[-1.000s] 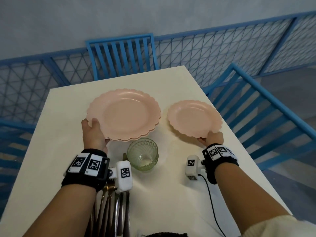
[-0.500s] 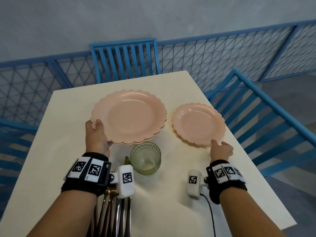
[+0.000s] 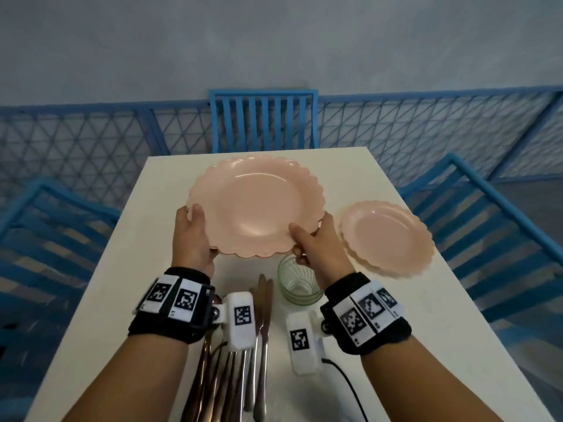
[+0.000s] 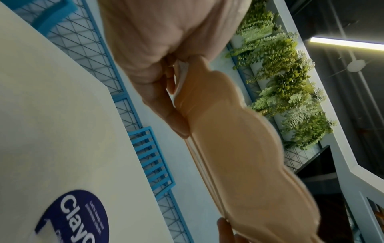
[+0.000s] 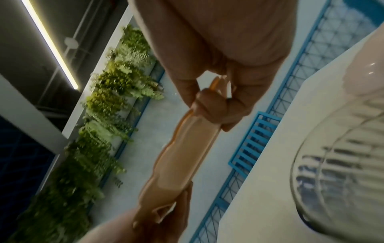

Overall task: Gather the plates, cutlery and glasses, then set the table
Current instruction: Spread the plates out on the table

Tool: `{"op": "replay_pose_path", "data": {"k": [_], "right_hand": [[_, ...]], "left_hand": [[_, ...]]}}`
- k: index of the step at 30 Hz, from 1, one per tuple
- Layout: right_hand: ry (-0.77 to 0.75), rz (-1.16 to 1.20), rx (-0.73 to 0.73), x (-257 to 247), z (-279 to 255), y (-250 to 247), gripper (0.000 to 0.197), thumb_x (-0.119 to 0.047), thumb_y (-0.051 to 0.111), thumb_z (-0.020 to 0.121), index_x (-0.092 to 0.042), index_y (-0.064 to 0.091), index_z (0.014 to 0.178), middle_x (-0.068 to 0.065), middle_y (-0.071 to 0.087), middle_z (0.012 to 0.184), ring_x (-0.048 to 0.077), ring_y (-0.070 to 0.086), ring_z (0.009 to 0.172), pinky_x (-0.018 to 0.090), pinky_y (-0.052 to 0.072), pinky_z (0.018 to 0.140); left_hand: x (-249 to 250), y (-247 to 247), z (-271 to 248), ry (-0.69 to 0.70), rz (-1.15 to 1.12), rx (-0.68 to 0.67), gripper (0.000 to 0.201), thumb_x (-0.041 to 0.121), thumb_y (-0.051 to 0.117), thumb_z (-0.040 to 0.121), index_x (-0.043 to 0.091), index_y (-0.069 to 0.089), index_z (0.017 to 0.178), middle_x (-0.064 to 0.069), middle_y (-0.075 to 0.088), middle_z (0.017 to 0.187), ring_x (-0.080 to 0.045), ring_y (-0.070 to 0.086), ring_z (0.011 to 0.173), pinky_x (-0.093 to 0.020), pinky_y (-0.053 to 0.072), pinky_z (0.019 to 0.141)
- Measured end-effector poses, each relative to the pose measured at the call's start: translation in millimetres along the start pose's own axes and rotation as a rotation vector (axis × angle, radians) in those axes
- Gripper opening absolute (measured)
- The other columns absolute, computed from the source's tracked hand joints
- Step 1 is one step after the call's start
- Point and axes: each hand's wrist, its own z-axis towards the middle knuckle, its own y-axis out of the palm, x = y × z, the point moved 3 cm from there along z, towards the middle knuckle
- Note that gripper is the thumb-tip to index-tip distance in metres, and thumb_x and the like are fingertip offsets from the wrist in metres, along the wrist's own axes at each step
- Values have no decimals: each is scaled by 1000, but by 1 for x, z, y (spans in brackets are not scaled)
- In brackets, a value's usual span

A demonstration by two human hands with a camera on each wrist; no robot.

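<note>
Plates are the matter in hand: the large pink plate [image 3: 259, 208] is gripped at both sides, clear of the white table [image 3: 128, 254]. The left hand [image 3: 193, 239] clasps its left rim, thumb lying over the top edge and fingers curled beneath; the left wrist view shows thin stacked edges there, so more than one plate may be held, though the count cannot be told. The right hand [image 3: 320, 248] takes the plate's near-right rim the same way — thumb on the upper face, fingers folded under. In the right wrist view the plate [image 5: 182, 148] appears edge-on, pinched between both hands.

Just right of the large plate sits the small pink plate [image 3: 387, 236], resting on the table with a second rim showing below it. Just nearer than the large plate, under the right wrist, stands the green ribbed glass [image 3: 300, 283], upright. Left of the glass and nearer again lies the cutlery [image 3: 243, 360] — knives and copper-toned handles bundled side by side, partly hidden by the left wrist camera.

Beyond the large plate, at the table's far end, stands a blue slatted chair [image 3: 263, 120] against blue mesh fencing [image 3: 91, 141].
</note>
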Motion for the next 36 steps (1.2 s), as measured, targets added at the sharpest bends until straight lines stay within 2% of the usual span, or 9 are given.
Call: {"op": "replay_pose_path", "data": {"k": [3, 7, 12, 15, 23, 26, 29, 32, 36], "right_hand": [[15, 37, -38, 5, -2, 30, 32, -6, 50, 91, -9, 34, 119, 4, 48, 71, 4, 41, 38, 17, 35, 37], [23, -17, -34, 17, 0, 70, 30, -4, 47, 91, -7, 35, 119, 5, 49, 74, 10, 40, 43, 19, 35, 37], [33, -98, 26, 31, 7, 109, 33, -6, 43, 91, -5, 36, 123, 10, 50, 87, 13, 41, 49, 16, 33, 34], [70, -98, 26, 36, 11, 126, 22, -6, 41, 93, -6, 38, 115, 6, 48, 75, 13, 41, 47, 17, 34, 34], [69, -143, 79, 43, 18, 140, 12, -4, 38, 93, -5, 40, 105, 6, 48, 67, 14, 41, 43, 18, 37, 34], [54, -102, 121, 45, 18, 142, 8, -3, 37, 94, -6, 39, 101, 5, 49, 70, 14, 39, 43, 18, 36, 34], [40, -69, 129, 44, 19, 147, 9, -3, 37, 94, -6, 40, 102, 4, 49, 70, 13, 39, 42, 17, 35, 34], [30, -67, 117, 43, 18, 149, 8, -5, 37, 94, -7, 40, 101, 6, 48, 69, 13, 39, 42, 17, 34, 34], [14, -73, 115, 40, 17, 146, 6, -7, 38, 95, -7, 40, 101, 6, 49, 68, 13, 40, 43, 20, 36, 37]], "left_hand": [[4, -29, 8, -20, -79, 53, 40, 35, 27, 99, 20, 43, 132, -6, 57, 118, -15, 54, 78, -14, 42, 38], [0, -70, 15, -60, -171, 139, 41, 34, 31, 96, 20, 46, 132, -1, 56, 112, -14, 52, 77, -12, 41, 38], [-1, -117, 23, -76, -154, 207, 41, 19, 36, 96, 26, 38, 137, -2, 53, 118, -23, 52, 103, -26, 48, 62], [-6, -139, 30, -91, -178, 238, 40, 23, 38, 97, 28, 40, 137, -2, 55, 121, -23, 54, 107, -26, 48, 62], [-27, -180, 50, -138, -187, 371, 37, 21, 31, 101, 22, 40, 136, -6, 53, 115, -25, 53, 98, -29, 48, 65], [-45, -192, 60, -194, -130, 393, 38, 21, 31, 101, 18, 38, 139, -12, 50, 130, -27, 51, 102, -37, 48, 73], [-65, -198, 66, -267, -109, 397, 42, 18, 31, 101, 17, 31, 144, -14, 41, 142, -37, 45, 123, -46, 46, 85], [-75, -199, 68, -296, -109, 396, 46, 14, 30, 101, 15, 24, 147, -17, 35, 145, -42, 39, 129, -56, 44, 95], [-76, -196, 71, -304, -60, 398, 49, 10, 30, 100, 15, 22, 148, -17, 36, 144, -41, 42, 127, -57, 42, 99]]}}
